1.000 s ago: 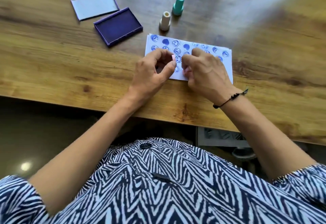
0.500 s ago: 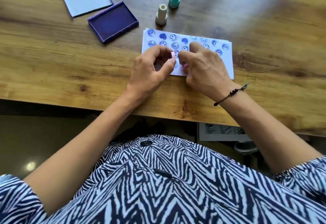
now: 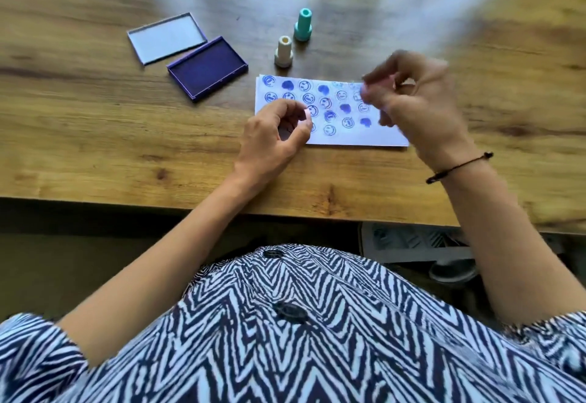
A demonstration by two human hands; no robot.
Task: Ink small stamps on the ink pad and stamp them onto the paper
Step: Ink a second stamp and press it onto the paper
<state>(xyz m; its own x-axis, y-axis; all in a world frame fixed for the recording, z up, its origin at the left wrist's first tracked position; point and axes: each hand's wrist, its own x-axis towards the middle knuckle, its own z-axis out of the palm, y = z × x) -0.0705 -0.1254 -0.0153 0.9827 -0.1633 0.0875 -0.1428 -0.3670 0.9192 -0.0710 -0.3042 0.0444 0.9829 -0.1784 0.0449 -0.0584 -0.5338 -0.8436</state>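
Note:
A white paper (image 3: pixel 364 137) covered with several blue smiley and heart prints lies on the wooden table. My left hand (image 3: pixel 276 139) rests at the paper's left edge and pinches a small pink piece (image 3: pixel 307 114) between thumb and forefinger. My right hand (image 3: pixel 421 104) is raised over the paper's right end, blurred by motion, with its fingers closed on a pale pink stamp (image 3: pixel 365 89). The open blue ink pad (image 3: pixel 207 68) sits to the left of the paper. A cream stamp (image 3: pixel 283 52) and a teal stamp (image 3: pixel 303 25) stand upright behind the paper.
The ink pad's clear lid (image 3: pixel 166 37) lies flat behind and left of the pad. The table's front edge (image 3: pixel 190 195) runs just below my wrists. A black cord bracelet (image 3: pixel 459 166) circles my right wrist.
My hands were pressed together over the paper's middle around one pink item. They have pulled apart: the right hand moved up and right, the left stayed near the left edge.

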